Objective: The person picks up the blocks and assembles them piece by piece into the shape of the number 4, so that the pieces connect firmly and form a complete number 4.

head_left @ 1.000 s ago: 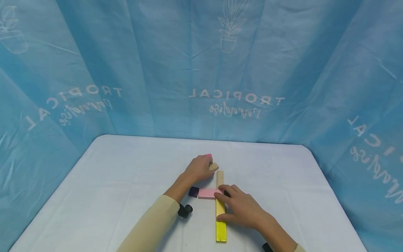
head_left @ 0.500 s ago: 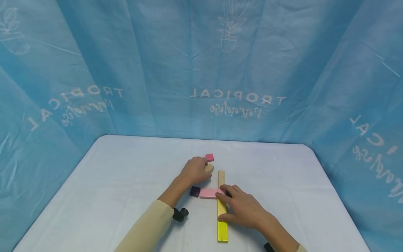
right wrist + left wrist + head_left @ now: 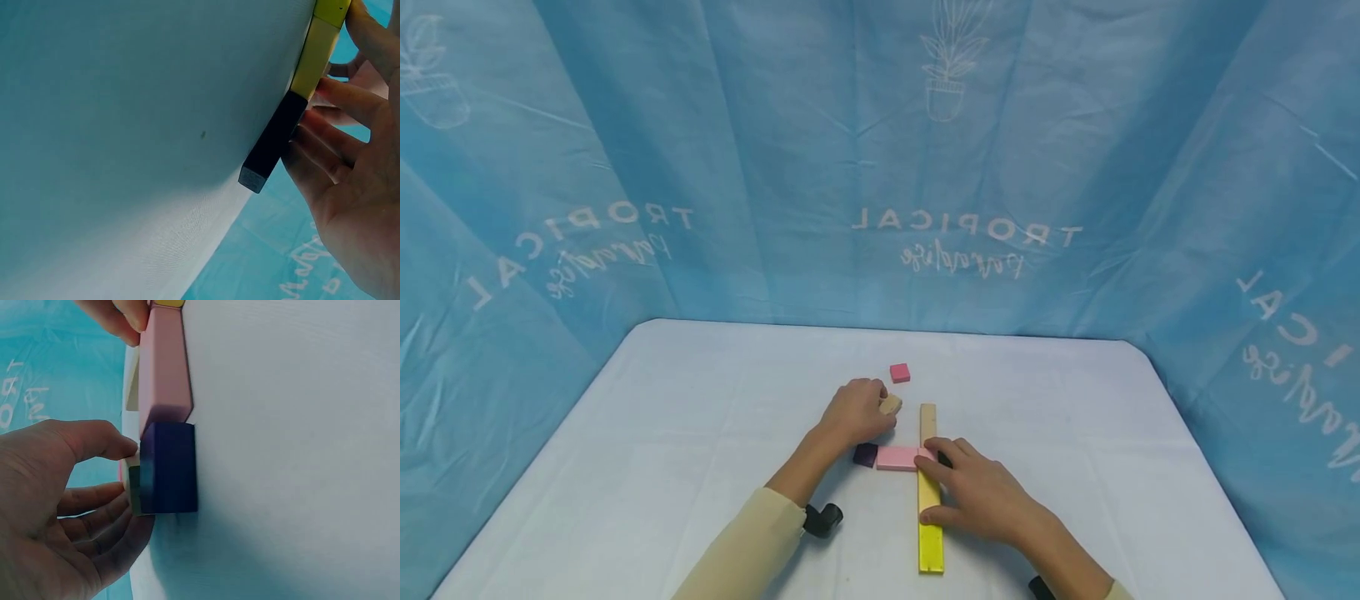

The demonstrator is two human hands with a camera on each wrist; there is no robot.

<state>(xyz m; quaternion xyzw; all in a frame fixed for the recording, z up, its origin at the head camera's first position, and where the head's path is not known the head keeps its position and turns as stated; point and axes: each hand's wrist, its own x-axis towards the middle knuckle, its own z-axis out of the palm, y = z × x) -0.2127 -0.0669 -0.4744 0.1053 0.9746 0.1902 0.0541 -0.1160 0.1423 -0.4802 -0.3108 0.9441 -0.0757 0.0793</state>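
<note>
My left hand [image 3: 855, 412] grips a light wooden block [image 3: 891, 405] between thumb and fingers, just beyond a dark purple block [image 3: 865, 455]. In the left wrist view, the dark block [image 3: 169, 469] partly hides the held one. A pink block [image 3: 897, 458] lies beside the purple one, leading to a column of yellow blocks [image 3: 930, 546] with a pale wooden strip [image 3: 928, 423] at its far end. My right hand [image 3: 977, 492] rests with relaxed fingers on the column where pink and yellow meet. Under its fingers, a black block [image 3: 275, 137] extends to the right.
A small deep-pink block [image 3: 900, 372] lies alone beyond my left hand. The white table [image 3: 1075, 433] has blue curtains [image 3: 775, 167] with printed lettering hanging behind and at both sides.
My left hand has drawn the wooden block leftward and nearer, away from the deep-pink block, which now shows fully. My right hand stays in place on the column.
</note>
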